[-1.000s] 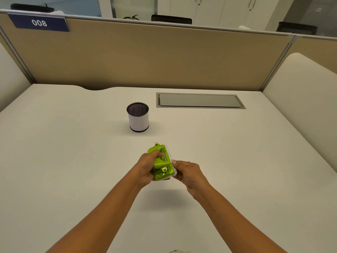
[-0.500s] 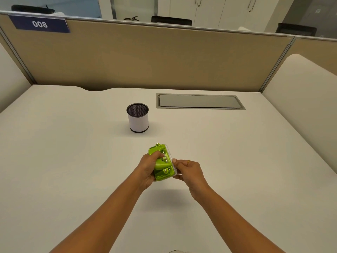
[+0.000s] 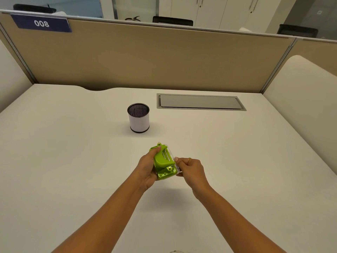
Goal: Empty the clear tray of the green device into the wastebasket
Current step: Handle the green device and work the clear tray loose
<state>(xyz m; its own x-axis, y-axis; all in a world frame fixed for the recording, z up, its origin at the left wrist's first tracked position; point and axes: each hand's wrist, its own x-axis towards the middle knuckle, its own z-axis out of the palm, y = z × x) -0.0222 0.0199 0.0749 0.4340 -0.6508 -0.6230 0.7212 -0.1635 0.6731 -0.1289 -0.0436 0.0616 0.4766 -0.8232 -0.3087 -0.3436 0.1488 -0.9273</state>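
Observation:
I hold a green hole punch point(image 3: 162, 162) on its side above the desk, near the front middle. My left hand point(image 3: 146, 168) wraps around its left side, thumb over the top handle. The clear tray point(image 3: 175, 166) runs along the punch's right face, and the fingertips of my right hand point(image 3: 190, 169) pinch its edge. The tray looks attached to the punch. A small round wastebasket point(image 3: 139, 119), white with a black mesh inside, stands upright farther back and slightly left of my hands.
The pale desk point(image 3: 73, 161) is bounded by a tan partition point(image 3: 164, 57) at the back and curved white panels at both sides. A grey cable hatch point(image 3: 200, 102) is set into the desk right of the wastebasket.
Both hands and the punch stay at nearly the same spot. The punch has tipped slightly, and my right fingertips have shifted a little along the tray's edge.

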